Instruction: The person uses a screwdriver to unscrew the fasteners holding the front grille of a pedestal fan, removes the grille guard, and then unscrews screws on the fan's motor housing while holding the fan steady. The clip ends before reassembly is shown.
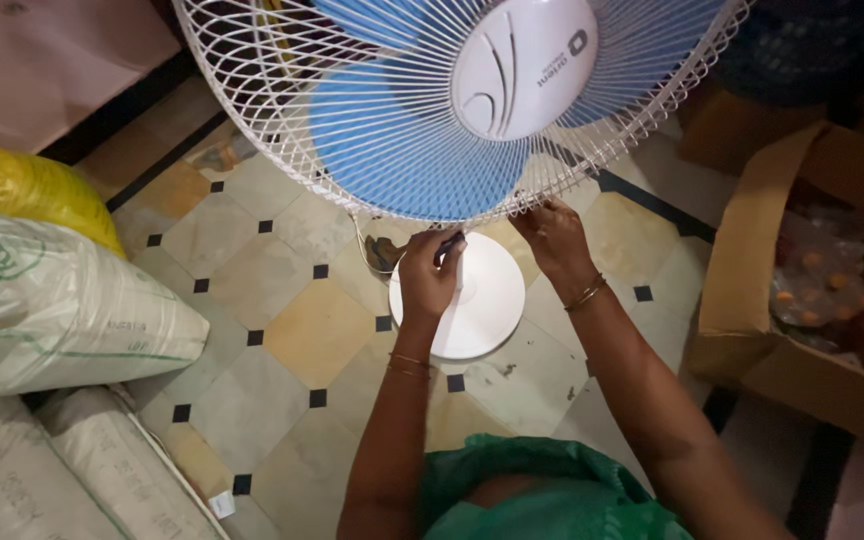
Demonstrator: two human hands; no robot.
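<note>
A pedestal fan stands in front of me, with a white wire guard (282,110) over blue blades (392,150) and a white centre cap (522,65). Its round white base (487,300) rests on the tiled floor below. My left hand (427,275) is closed around a dark-handled tool, probably a screwdriver (449,243), pointing up at the guard's bottom rim. My right hand (552,235) pinches the lower rim of the guard just to the right of the tool. Both wrists carry thin bangles.
Stuffed white sacks (62,300) and a yellow bag (27,190) lie at the left. An open cardboard box (752,300) holding plastic-wrapped items stands at the right. A cord (367,250) trails near the fan base.
</note>
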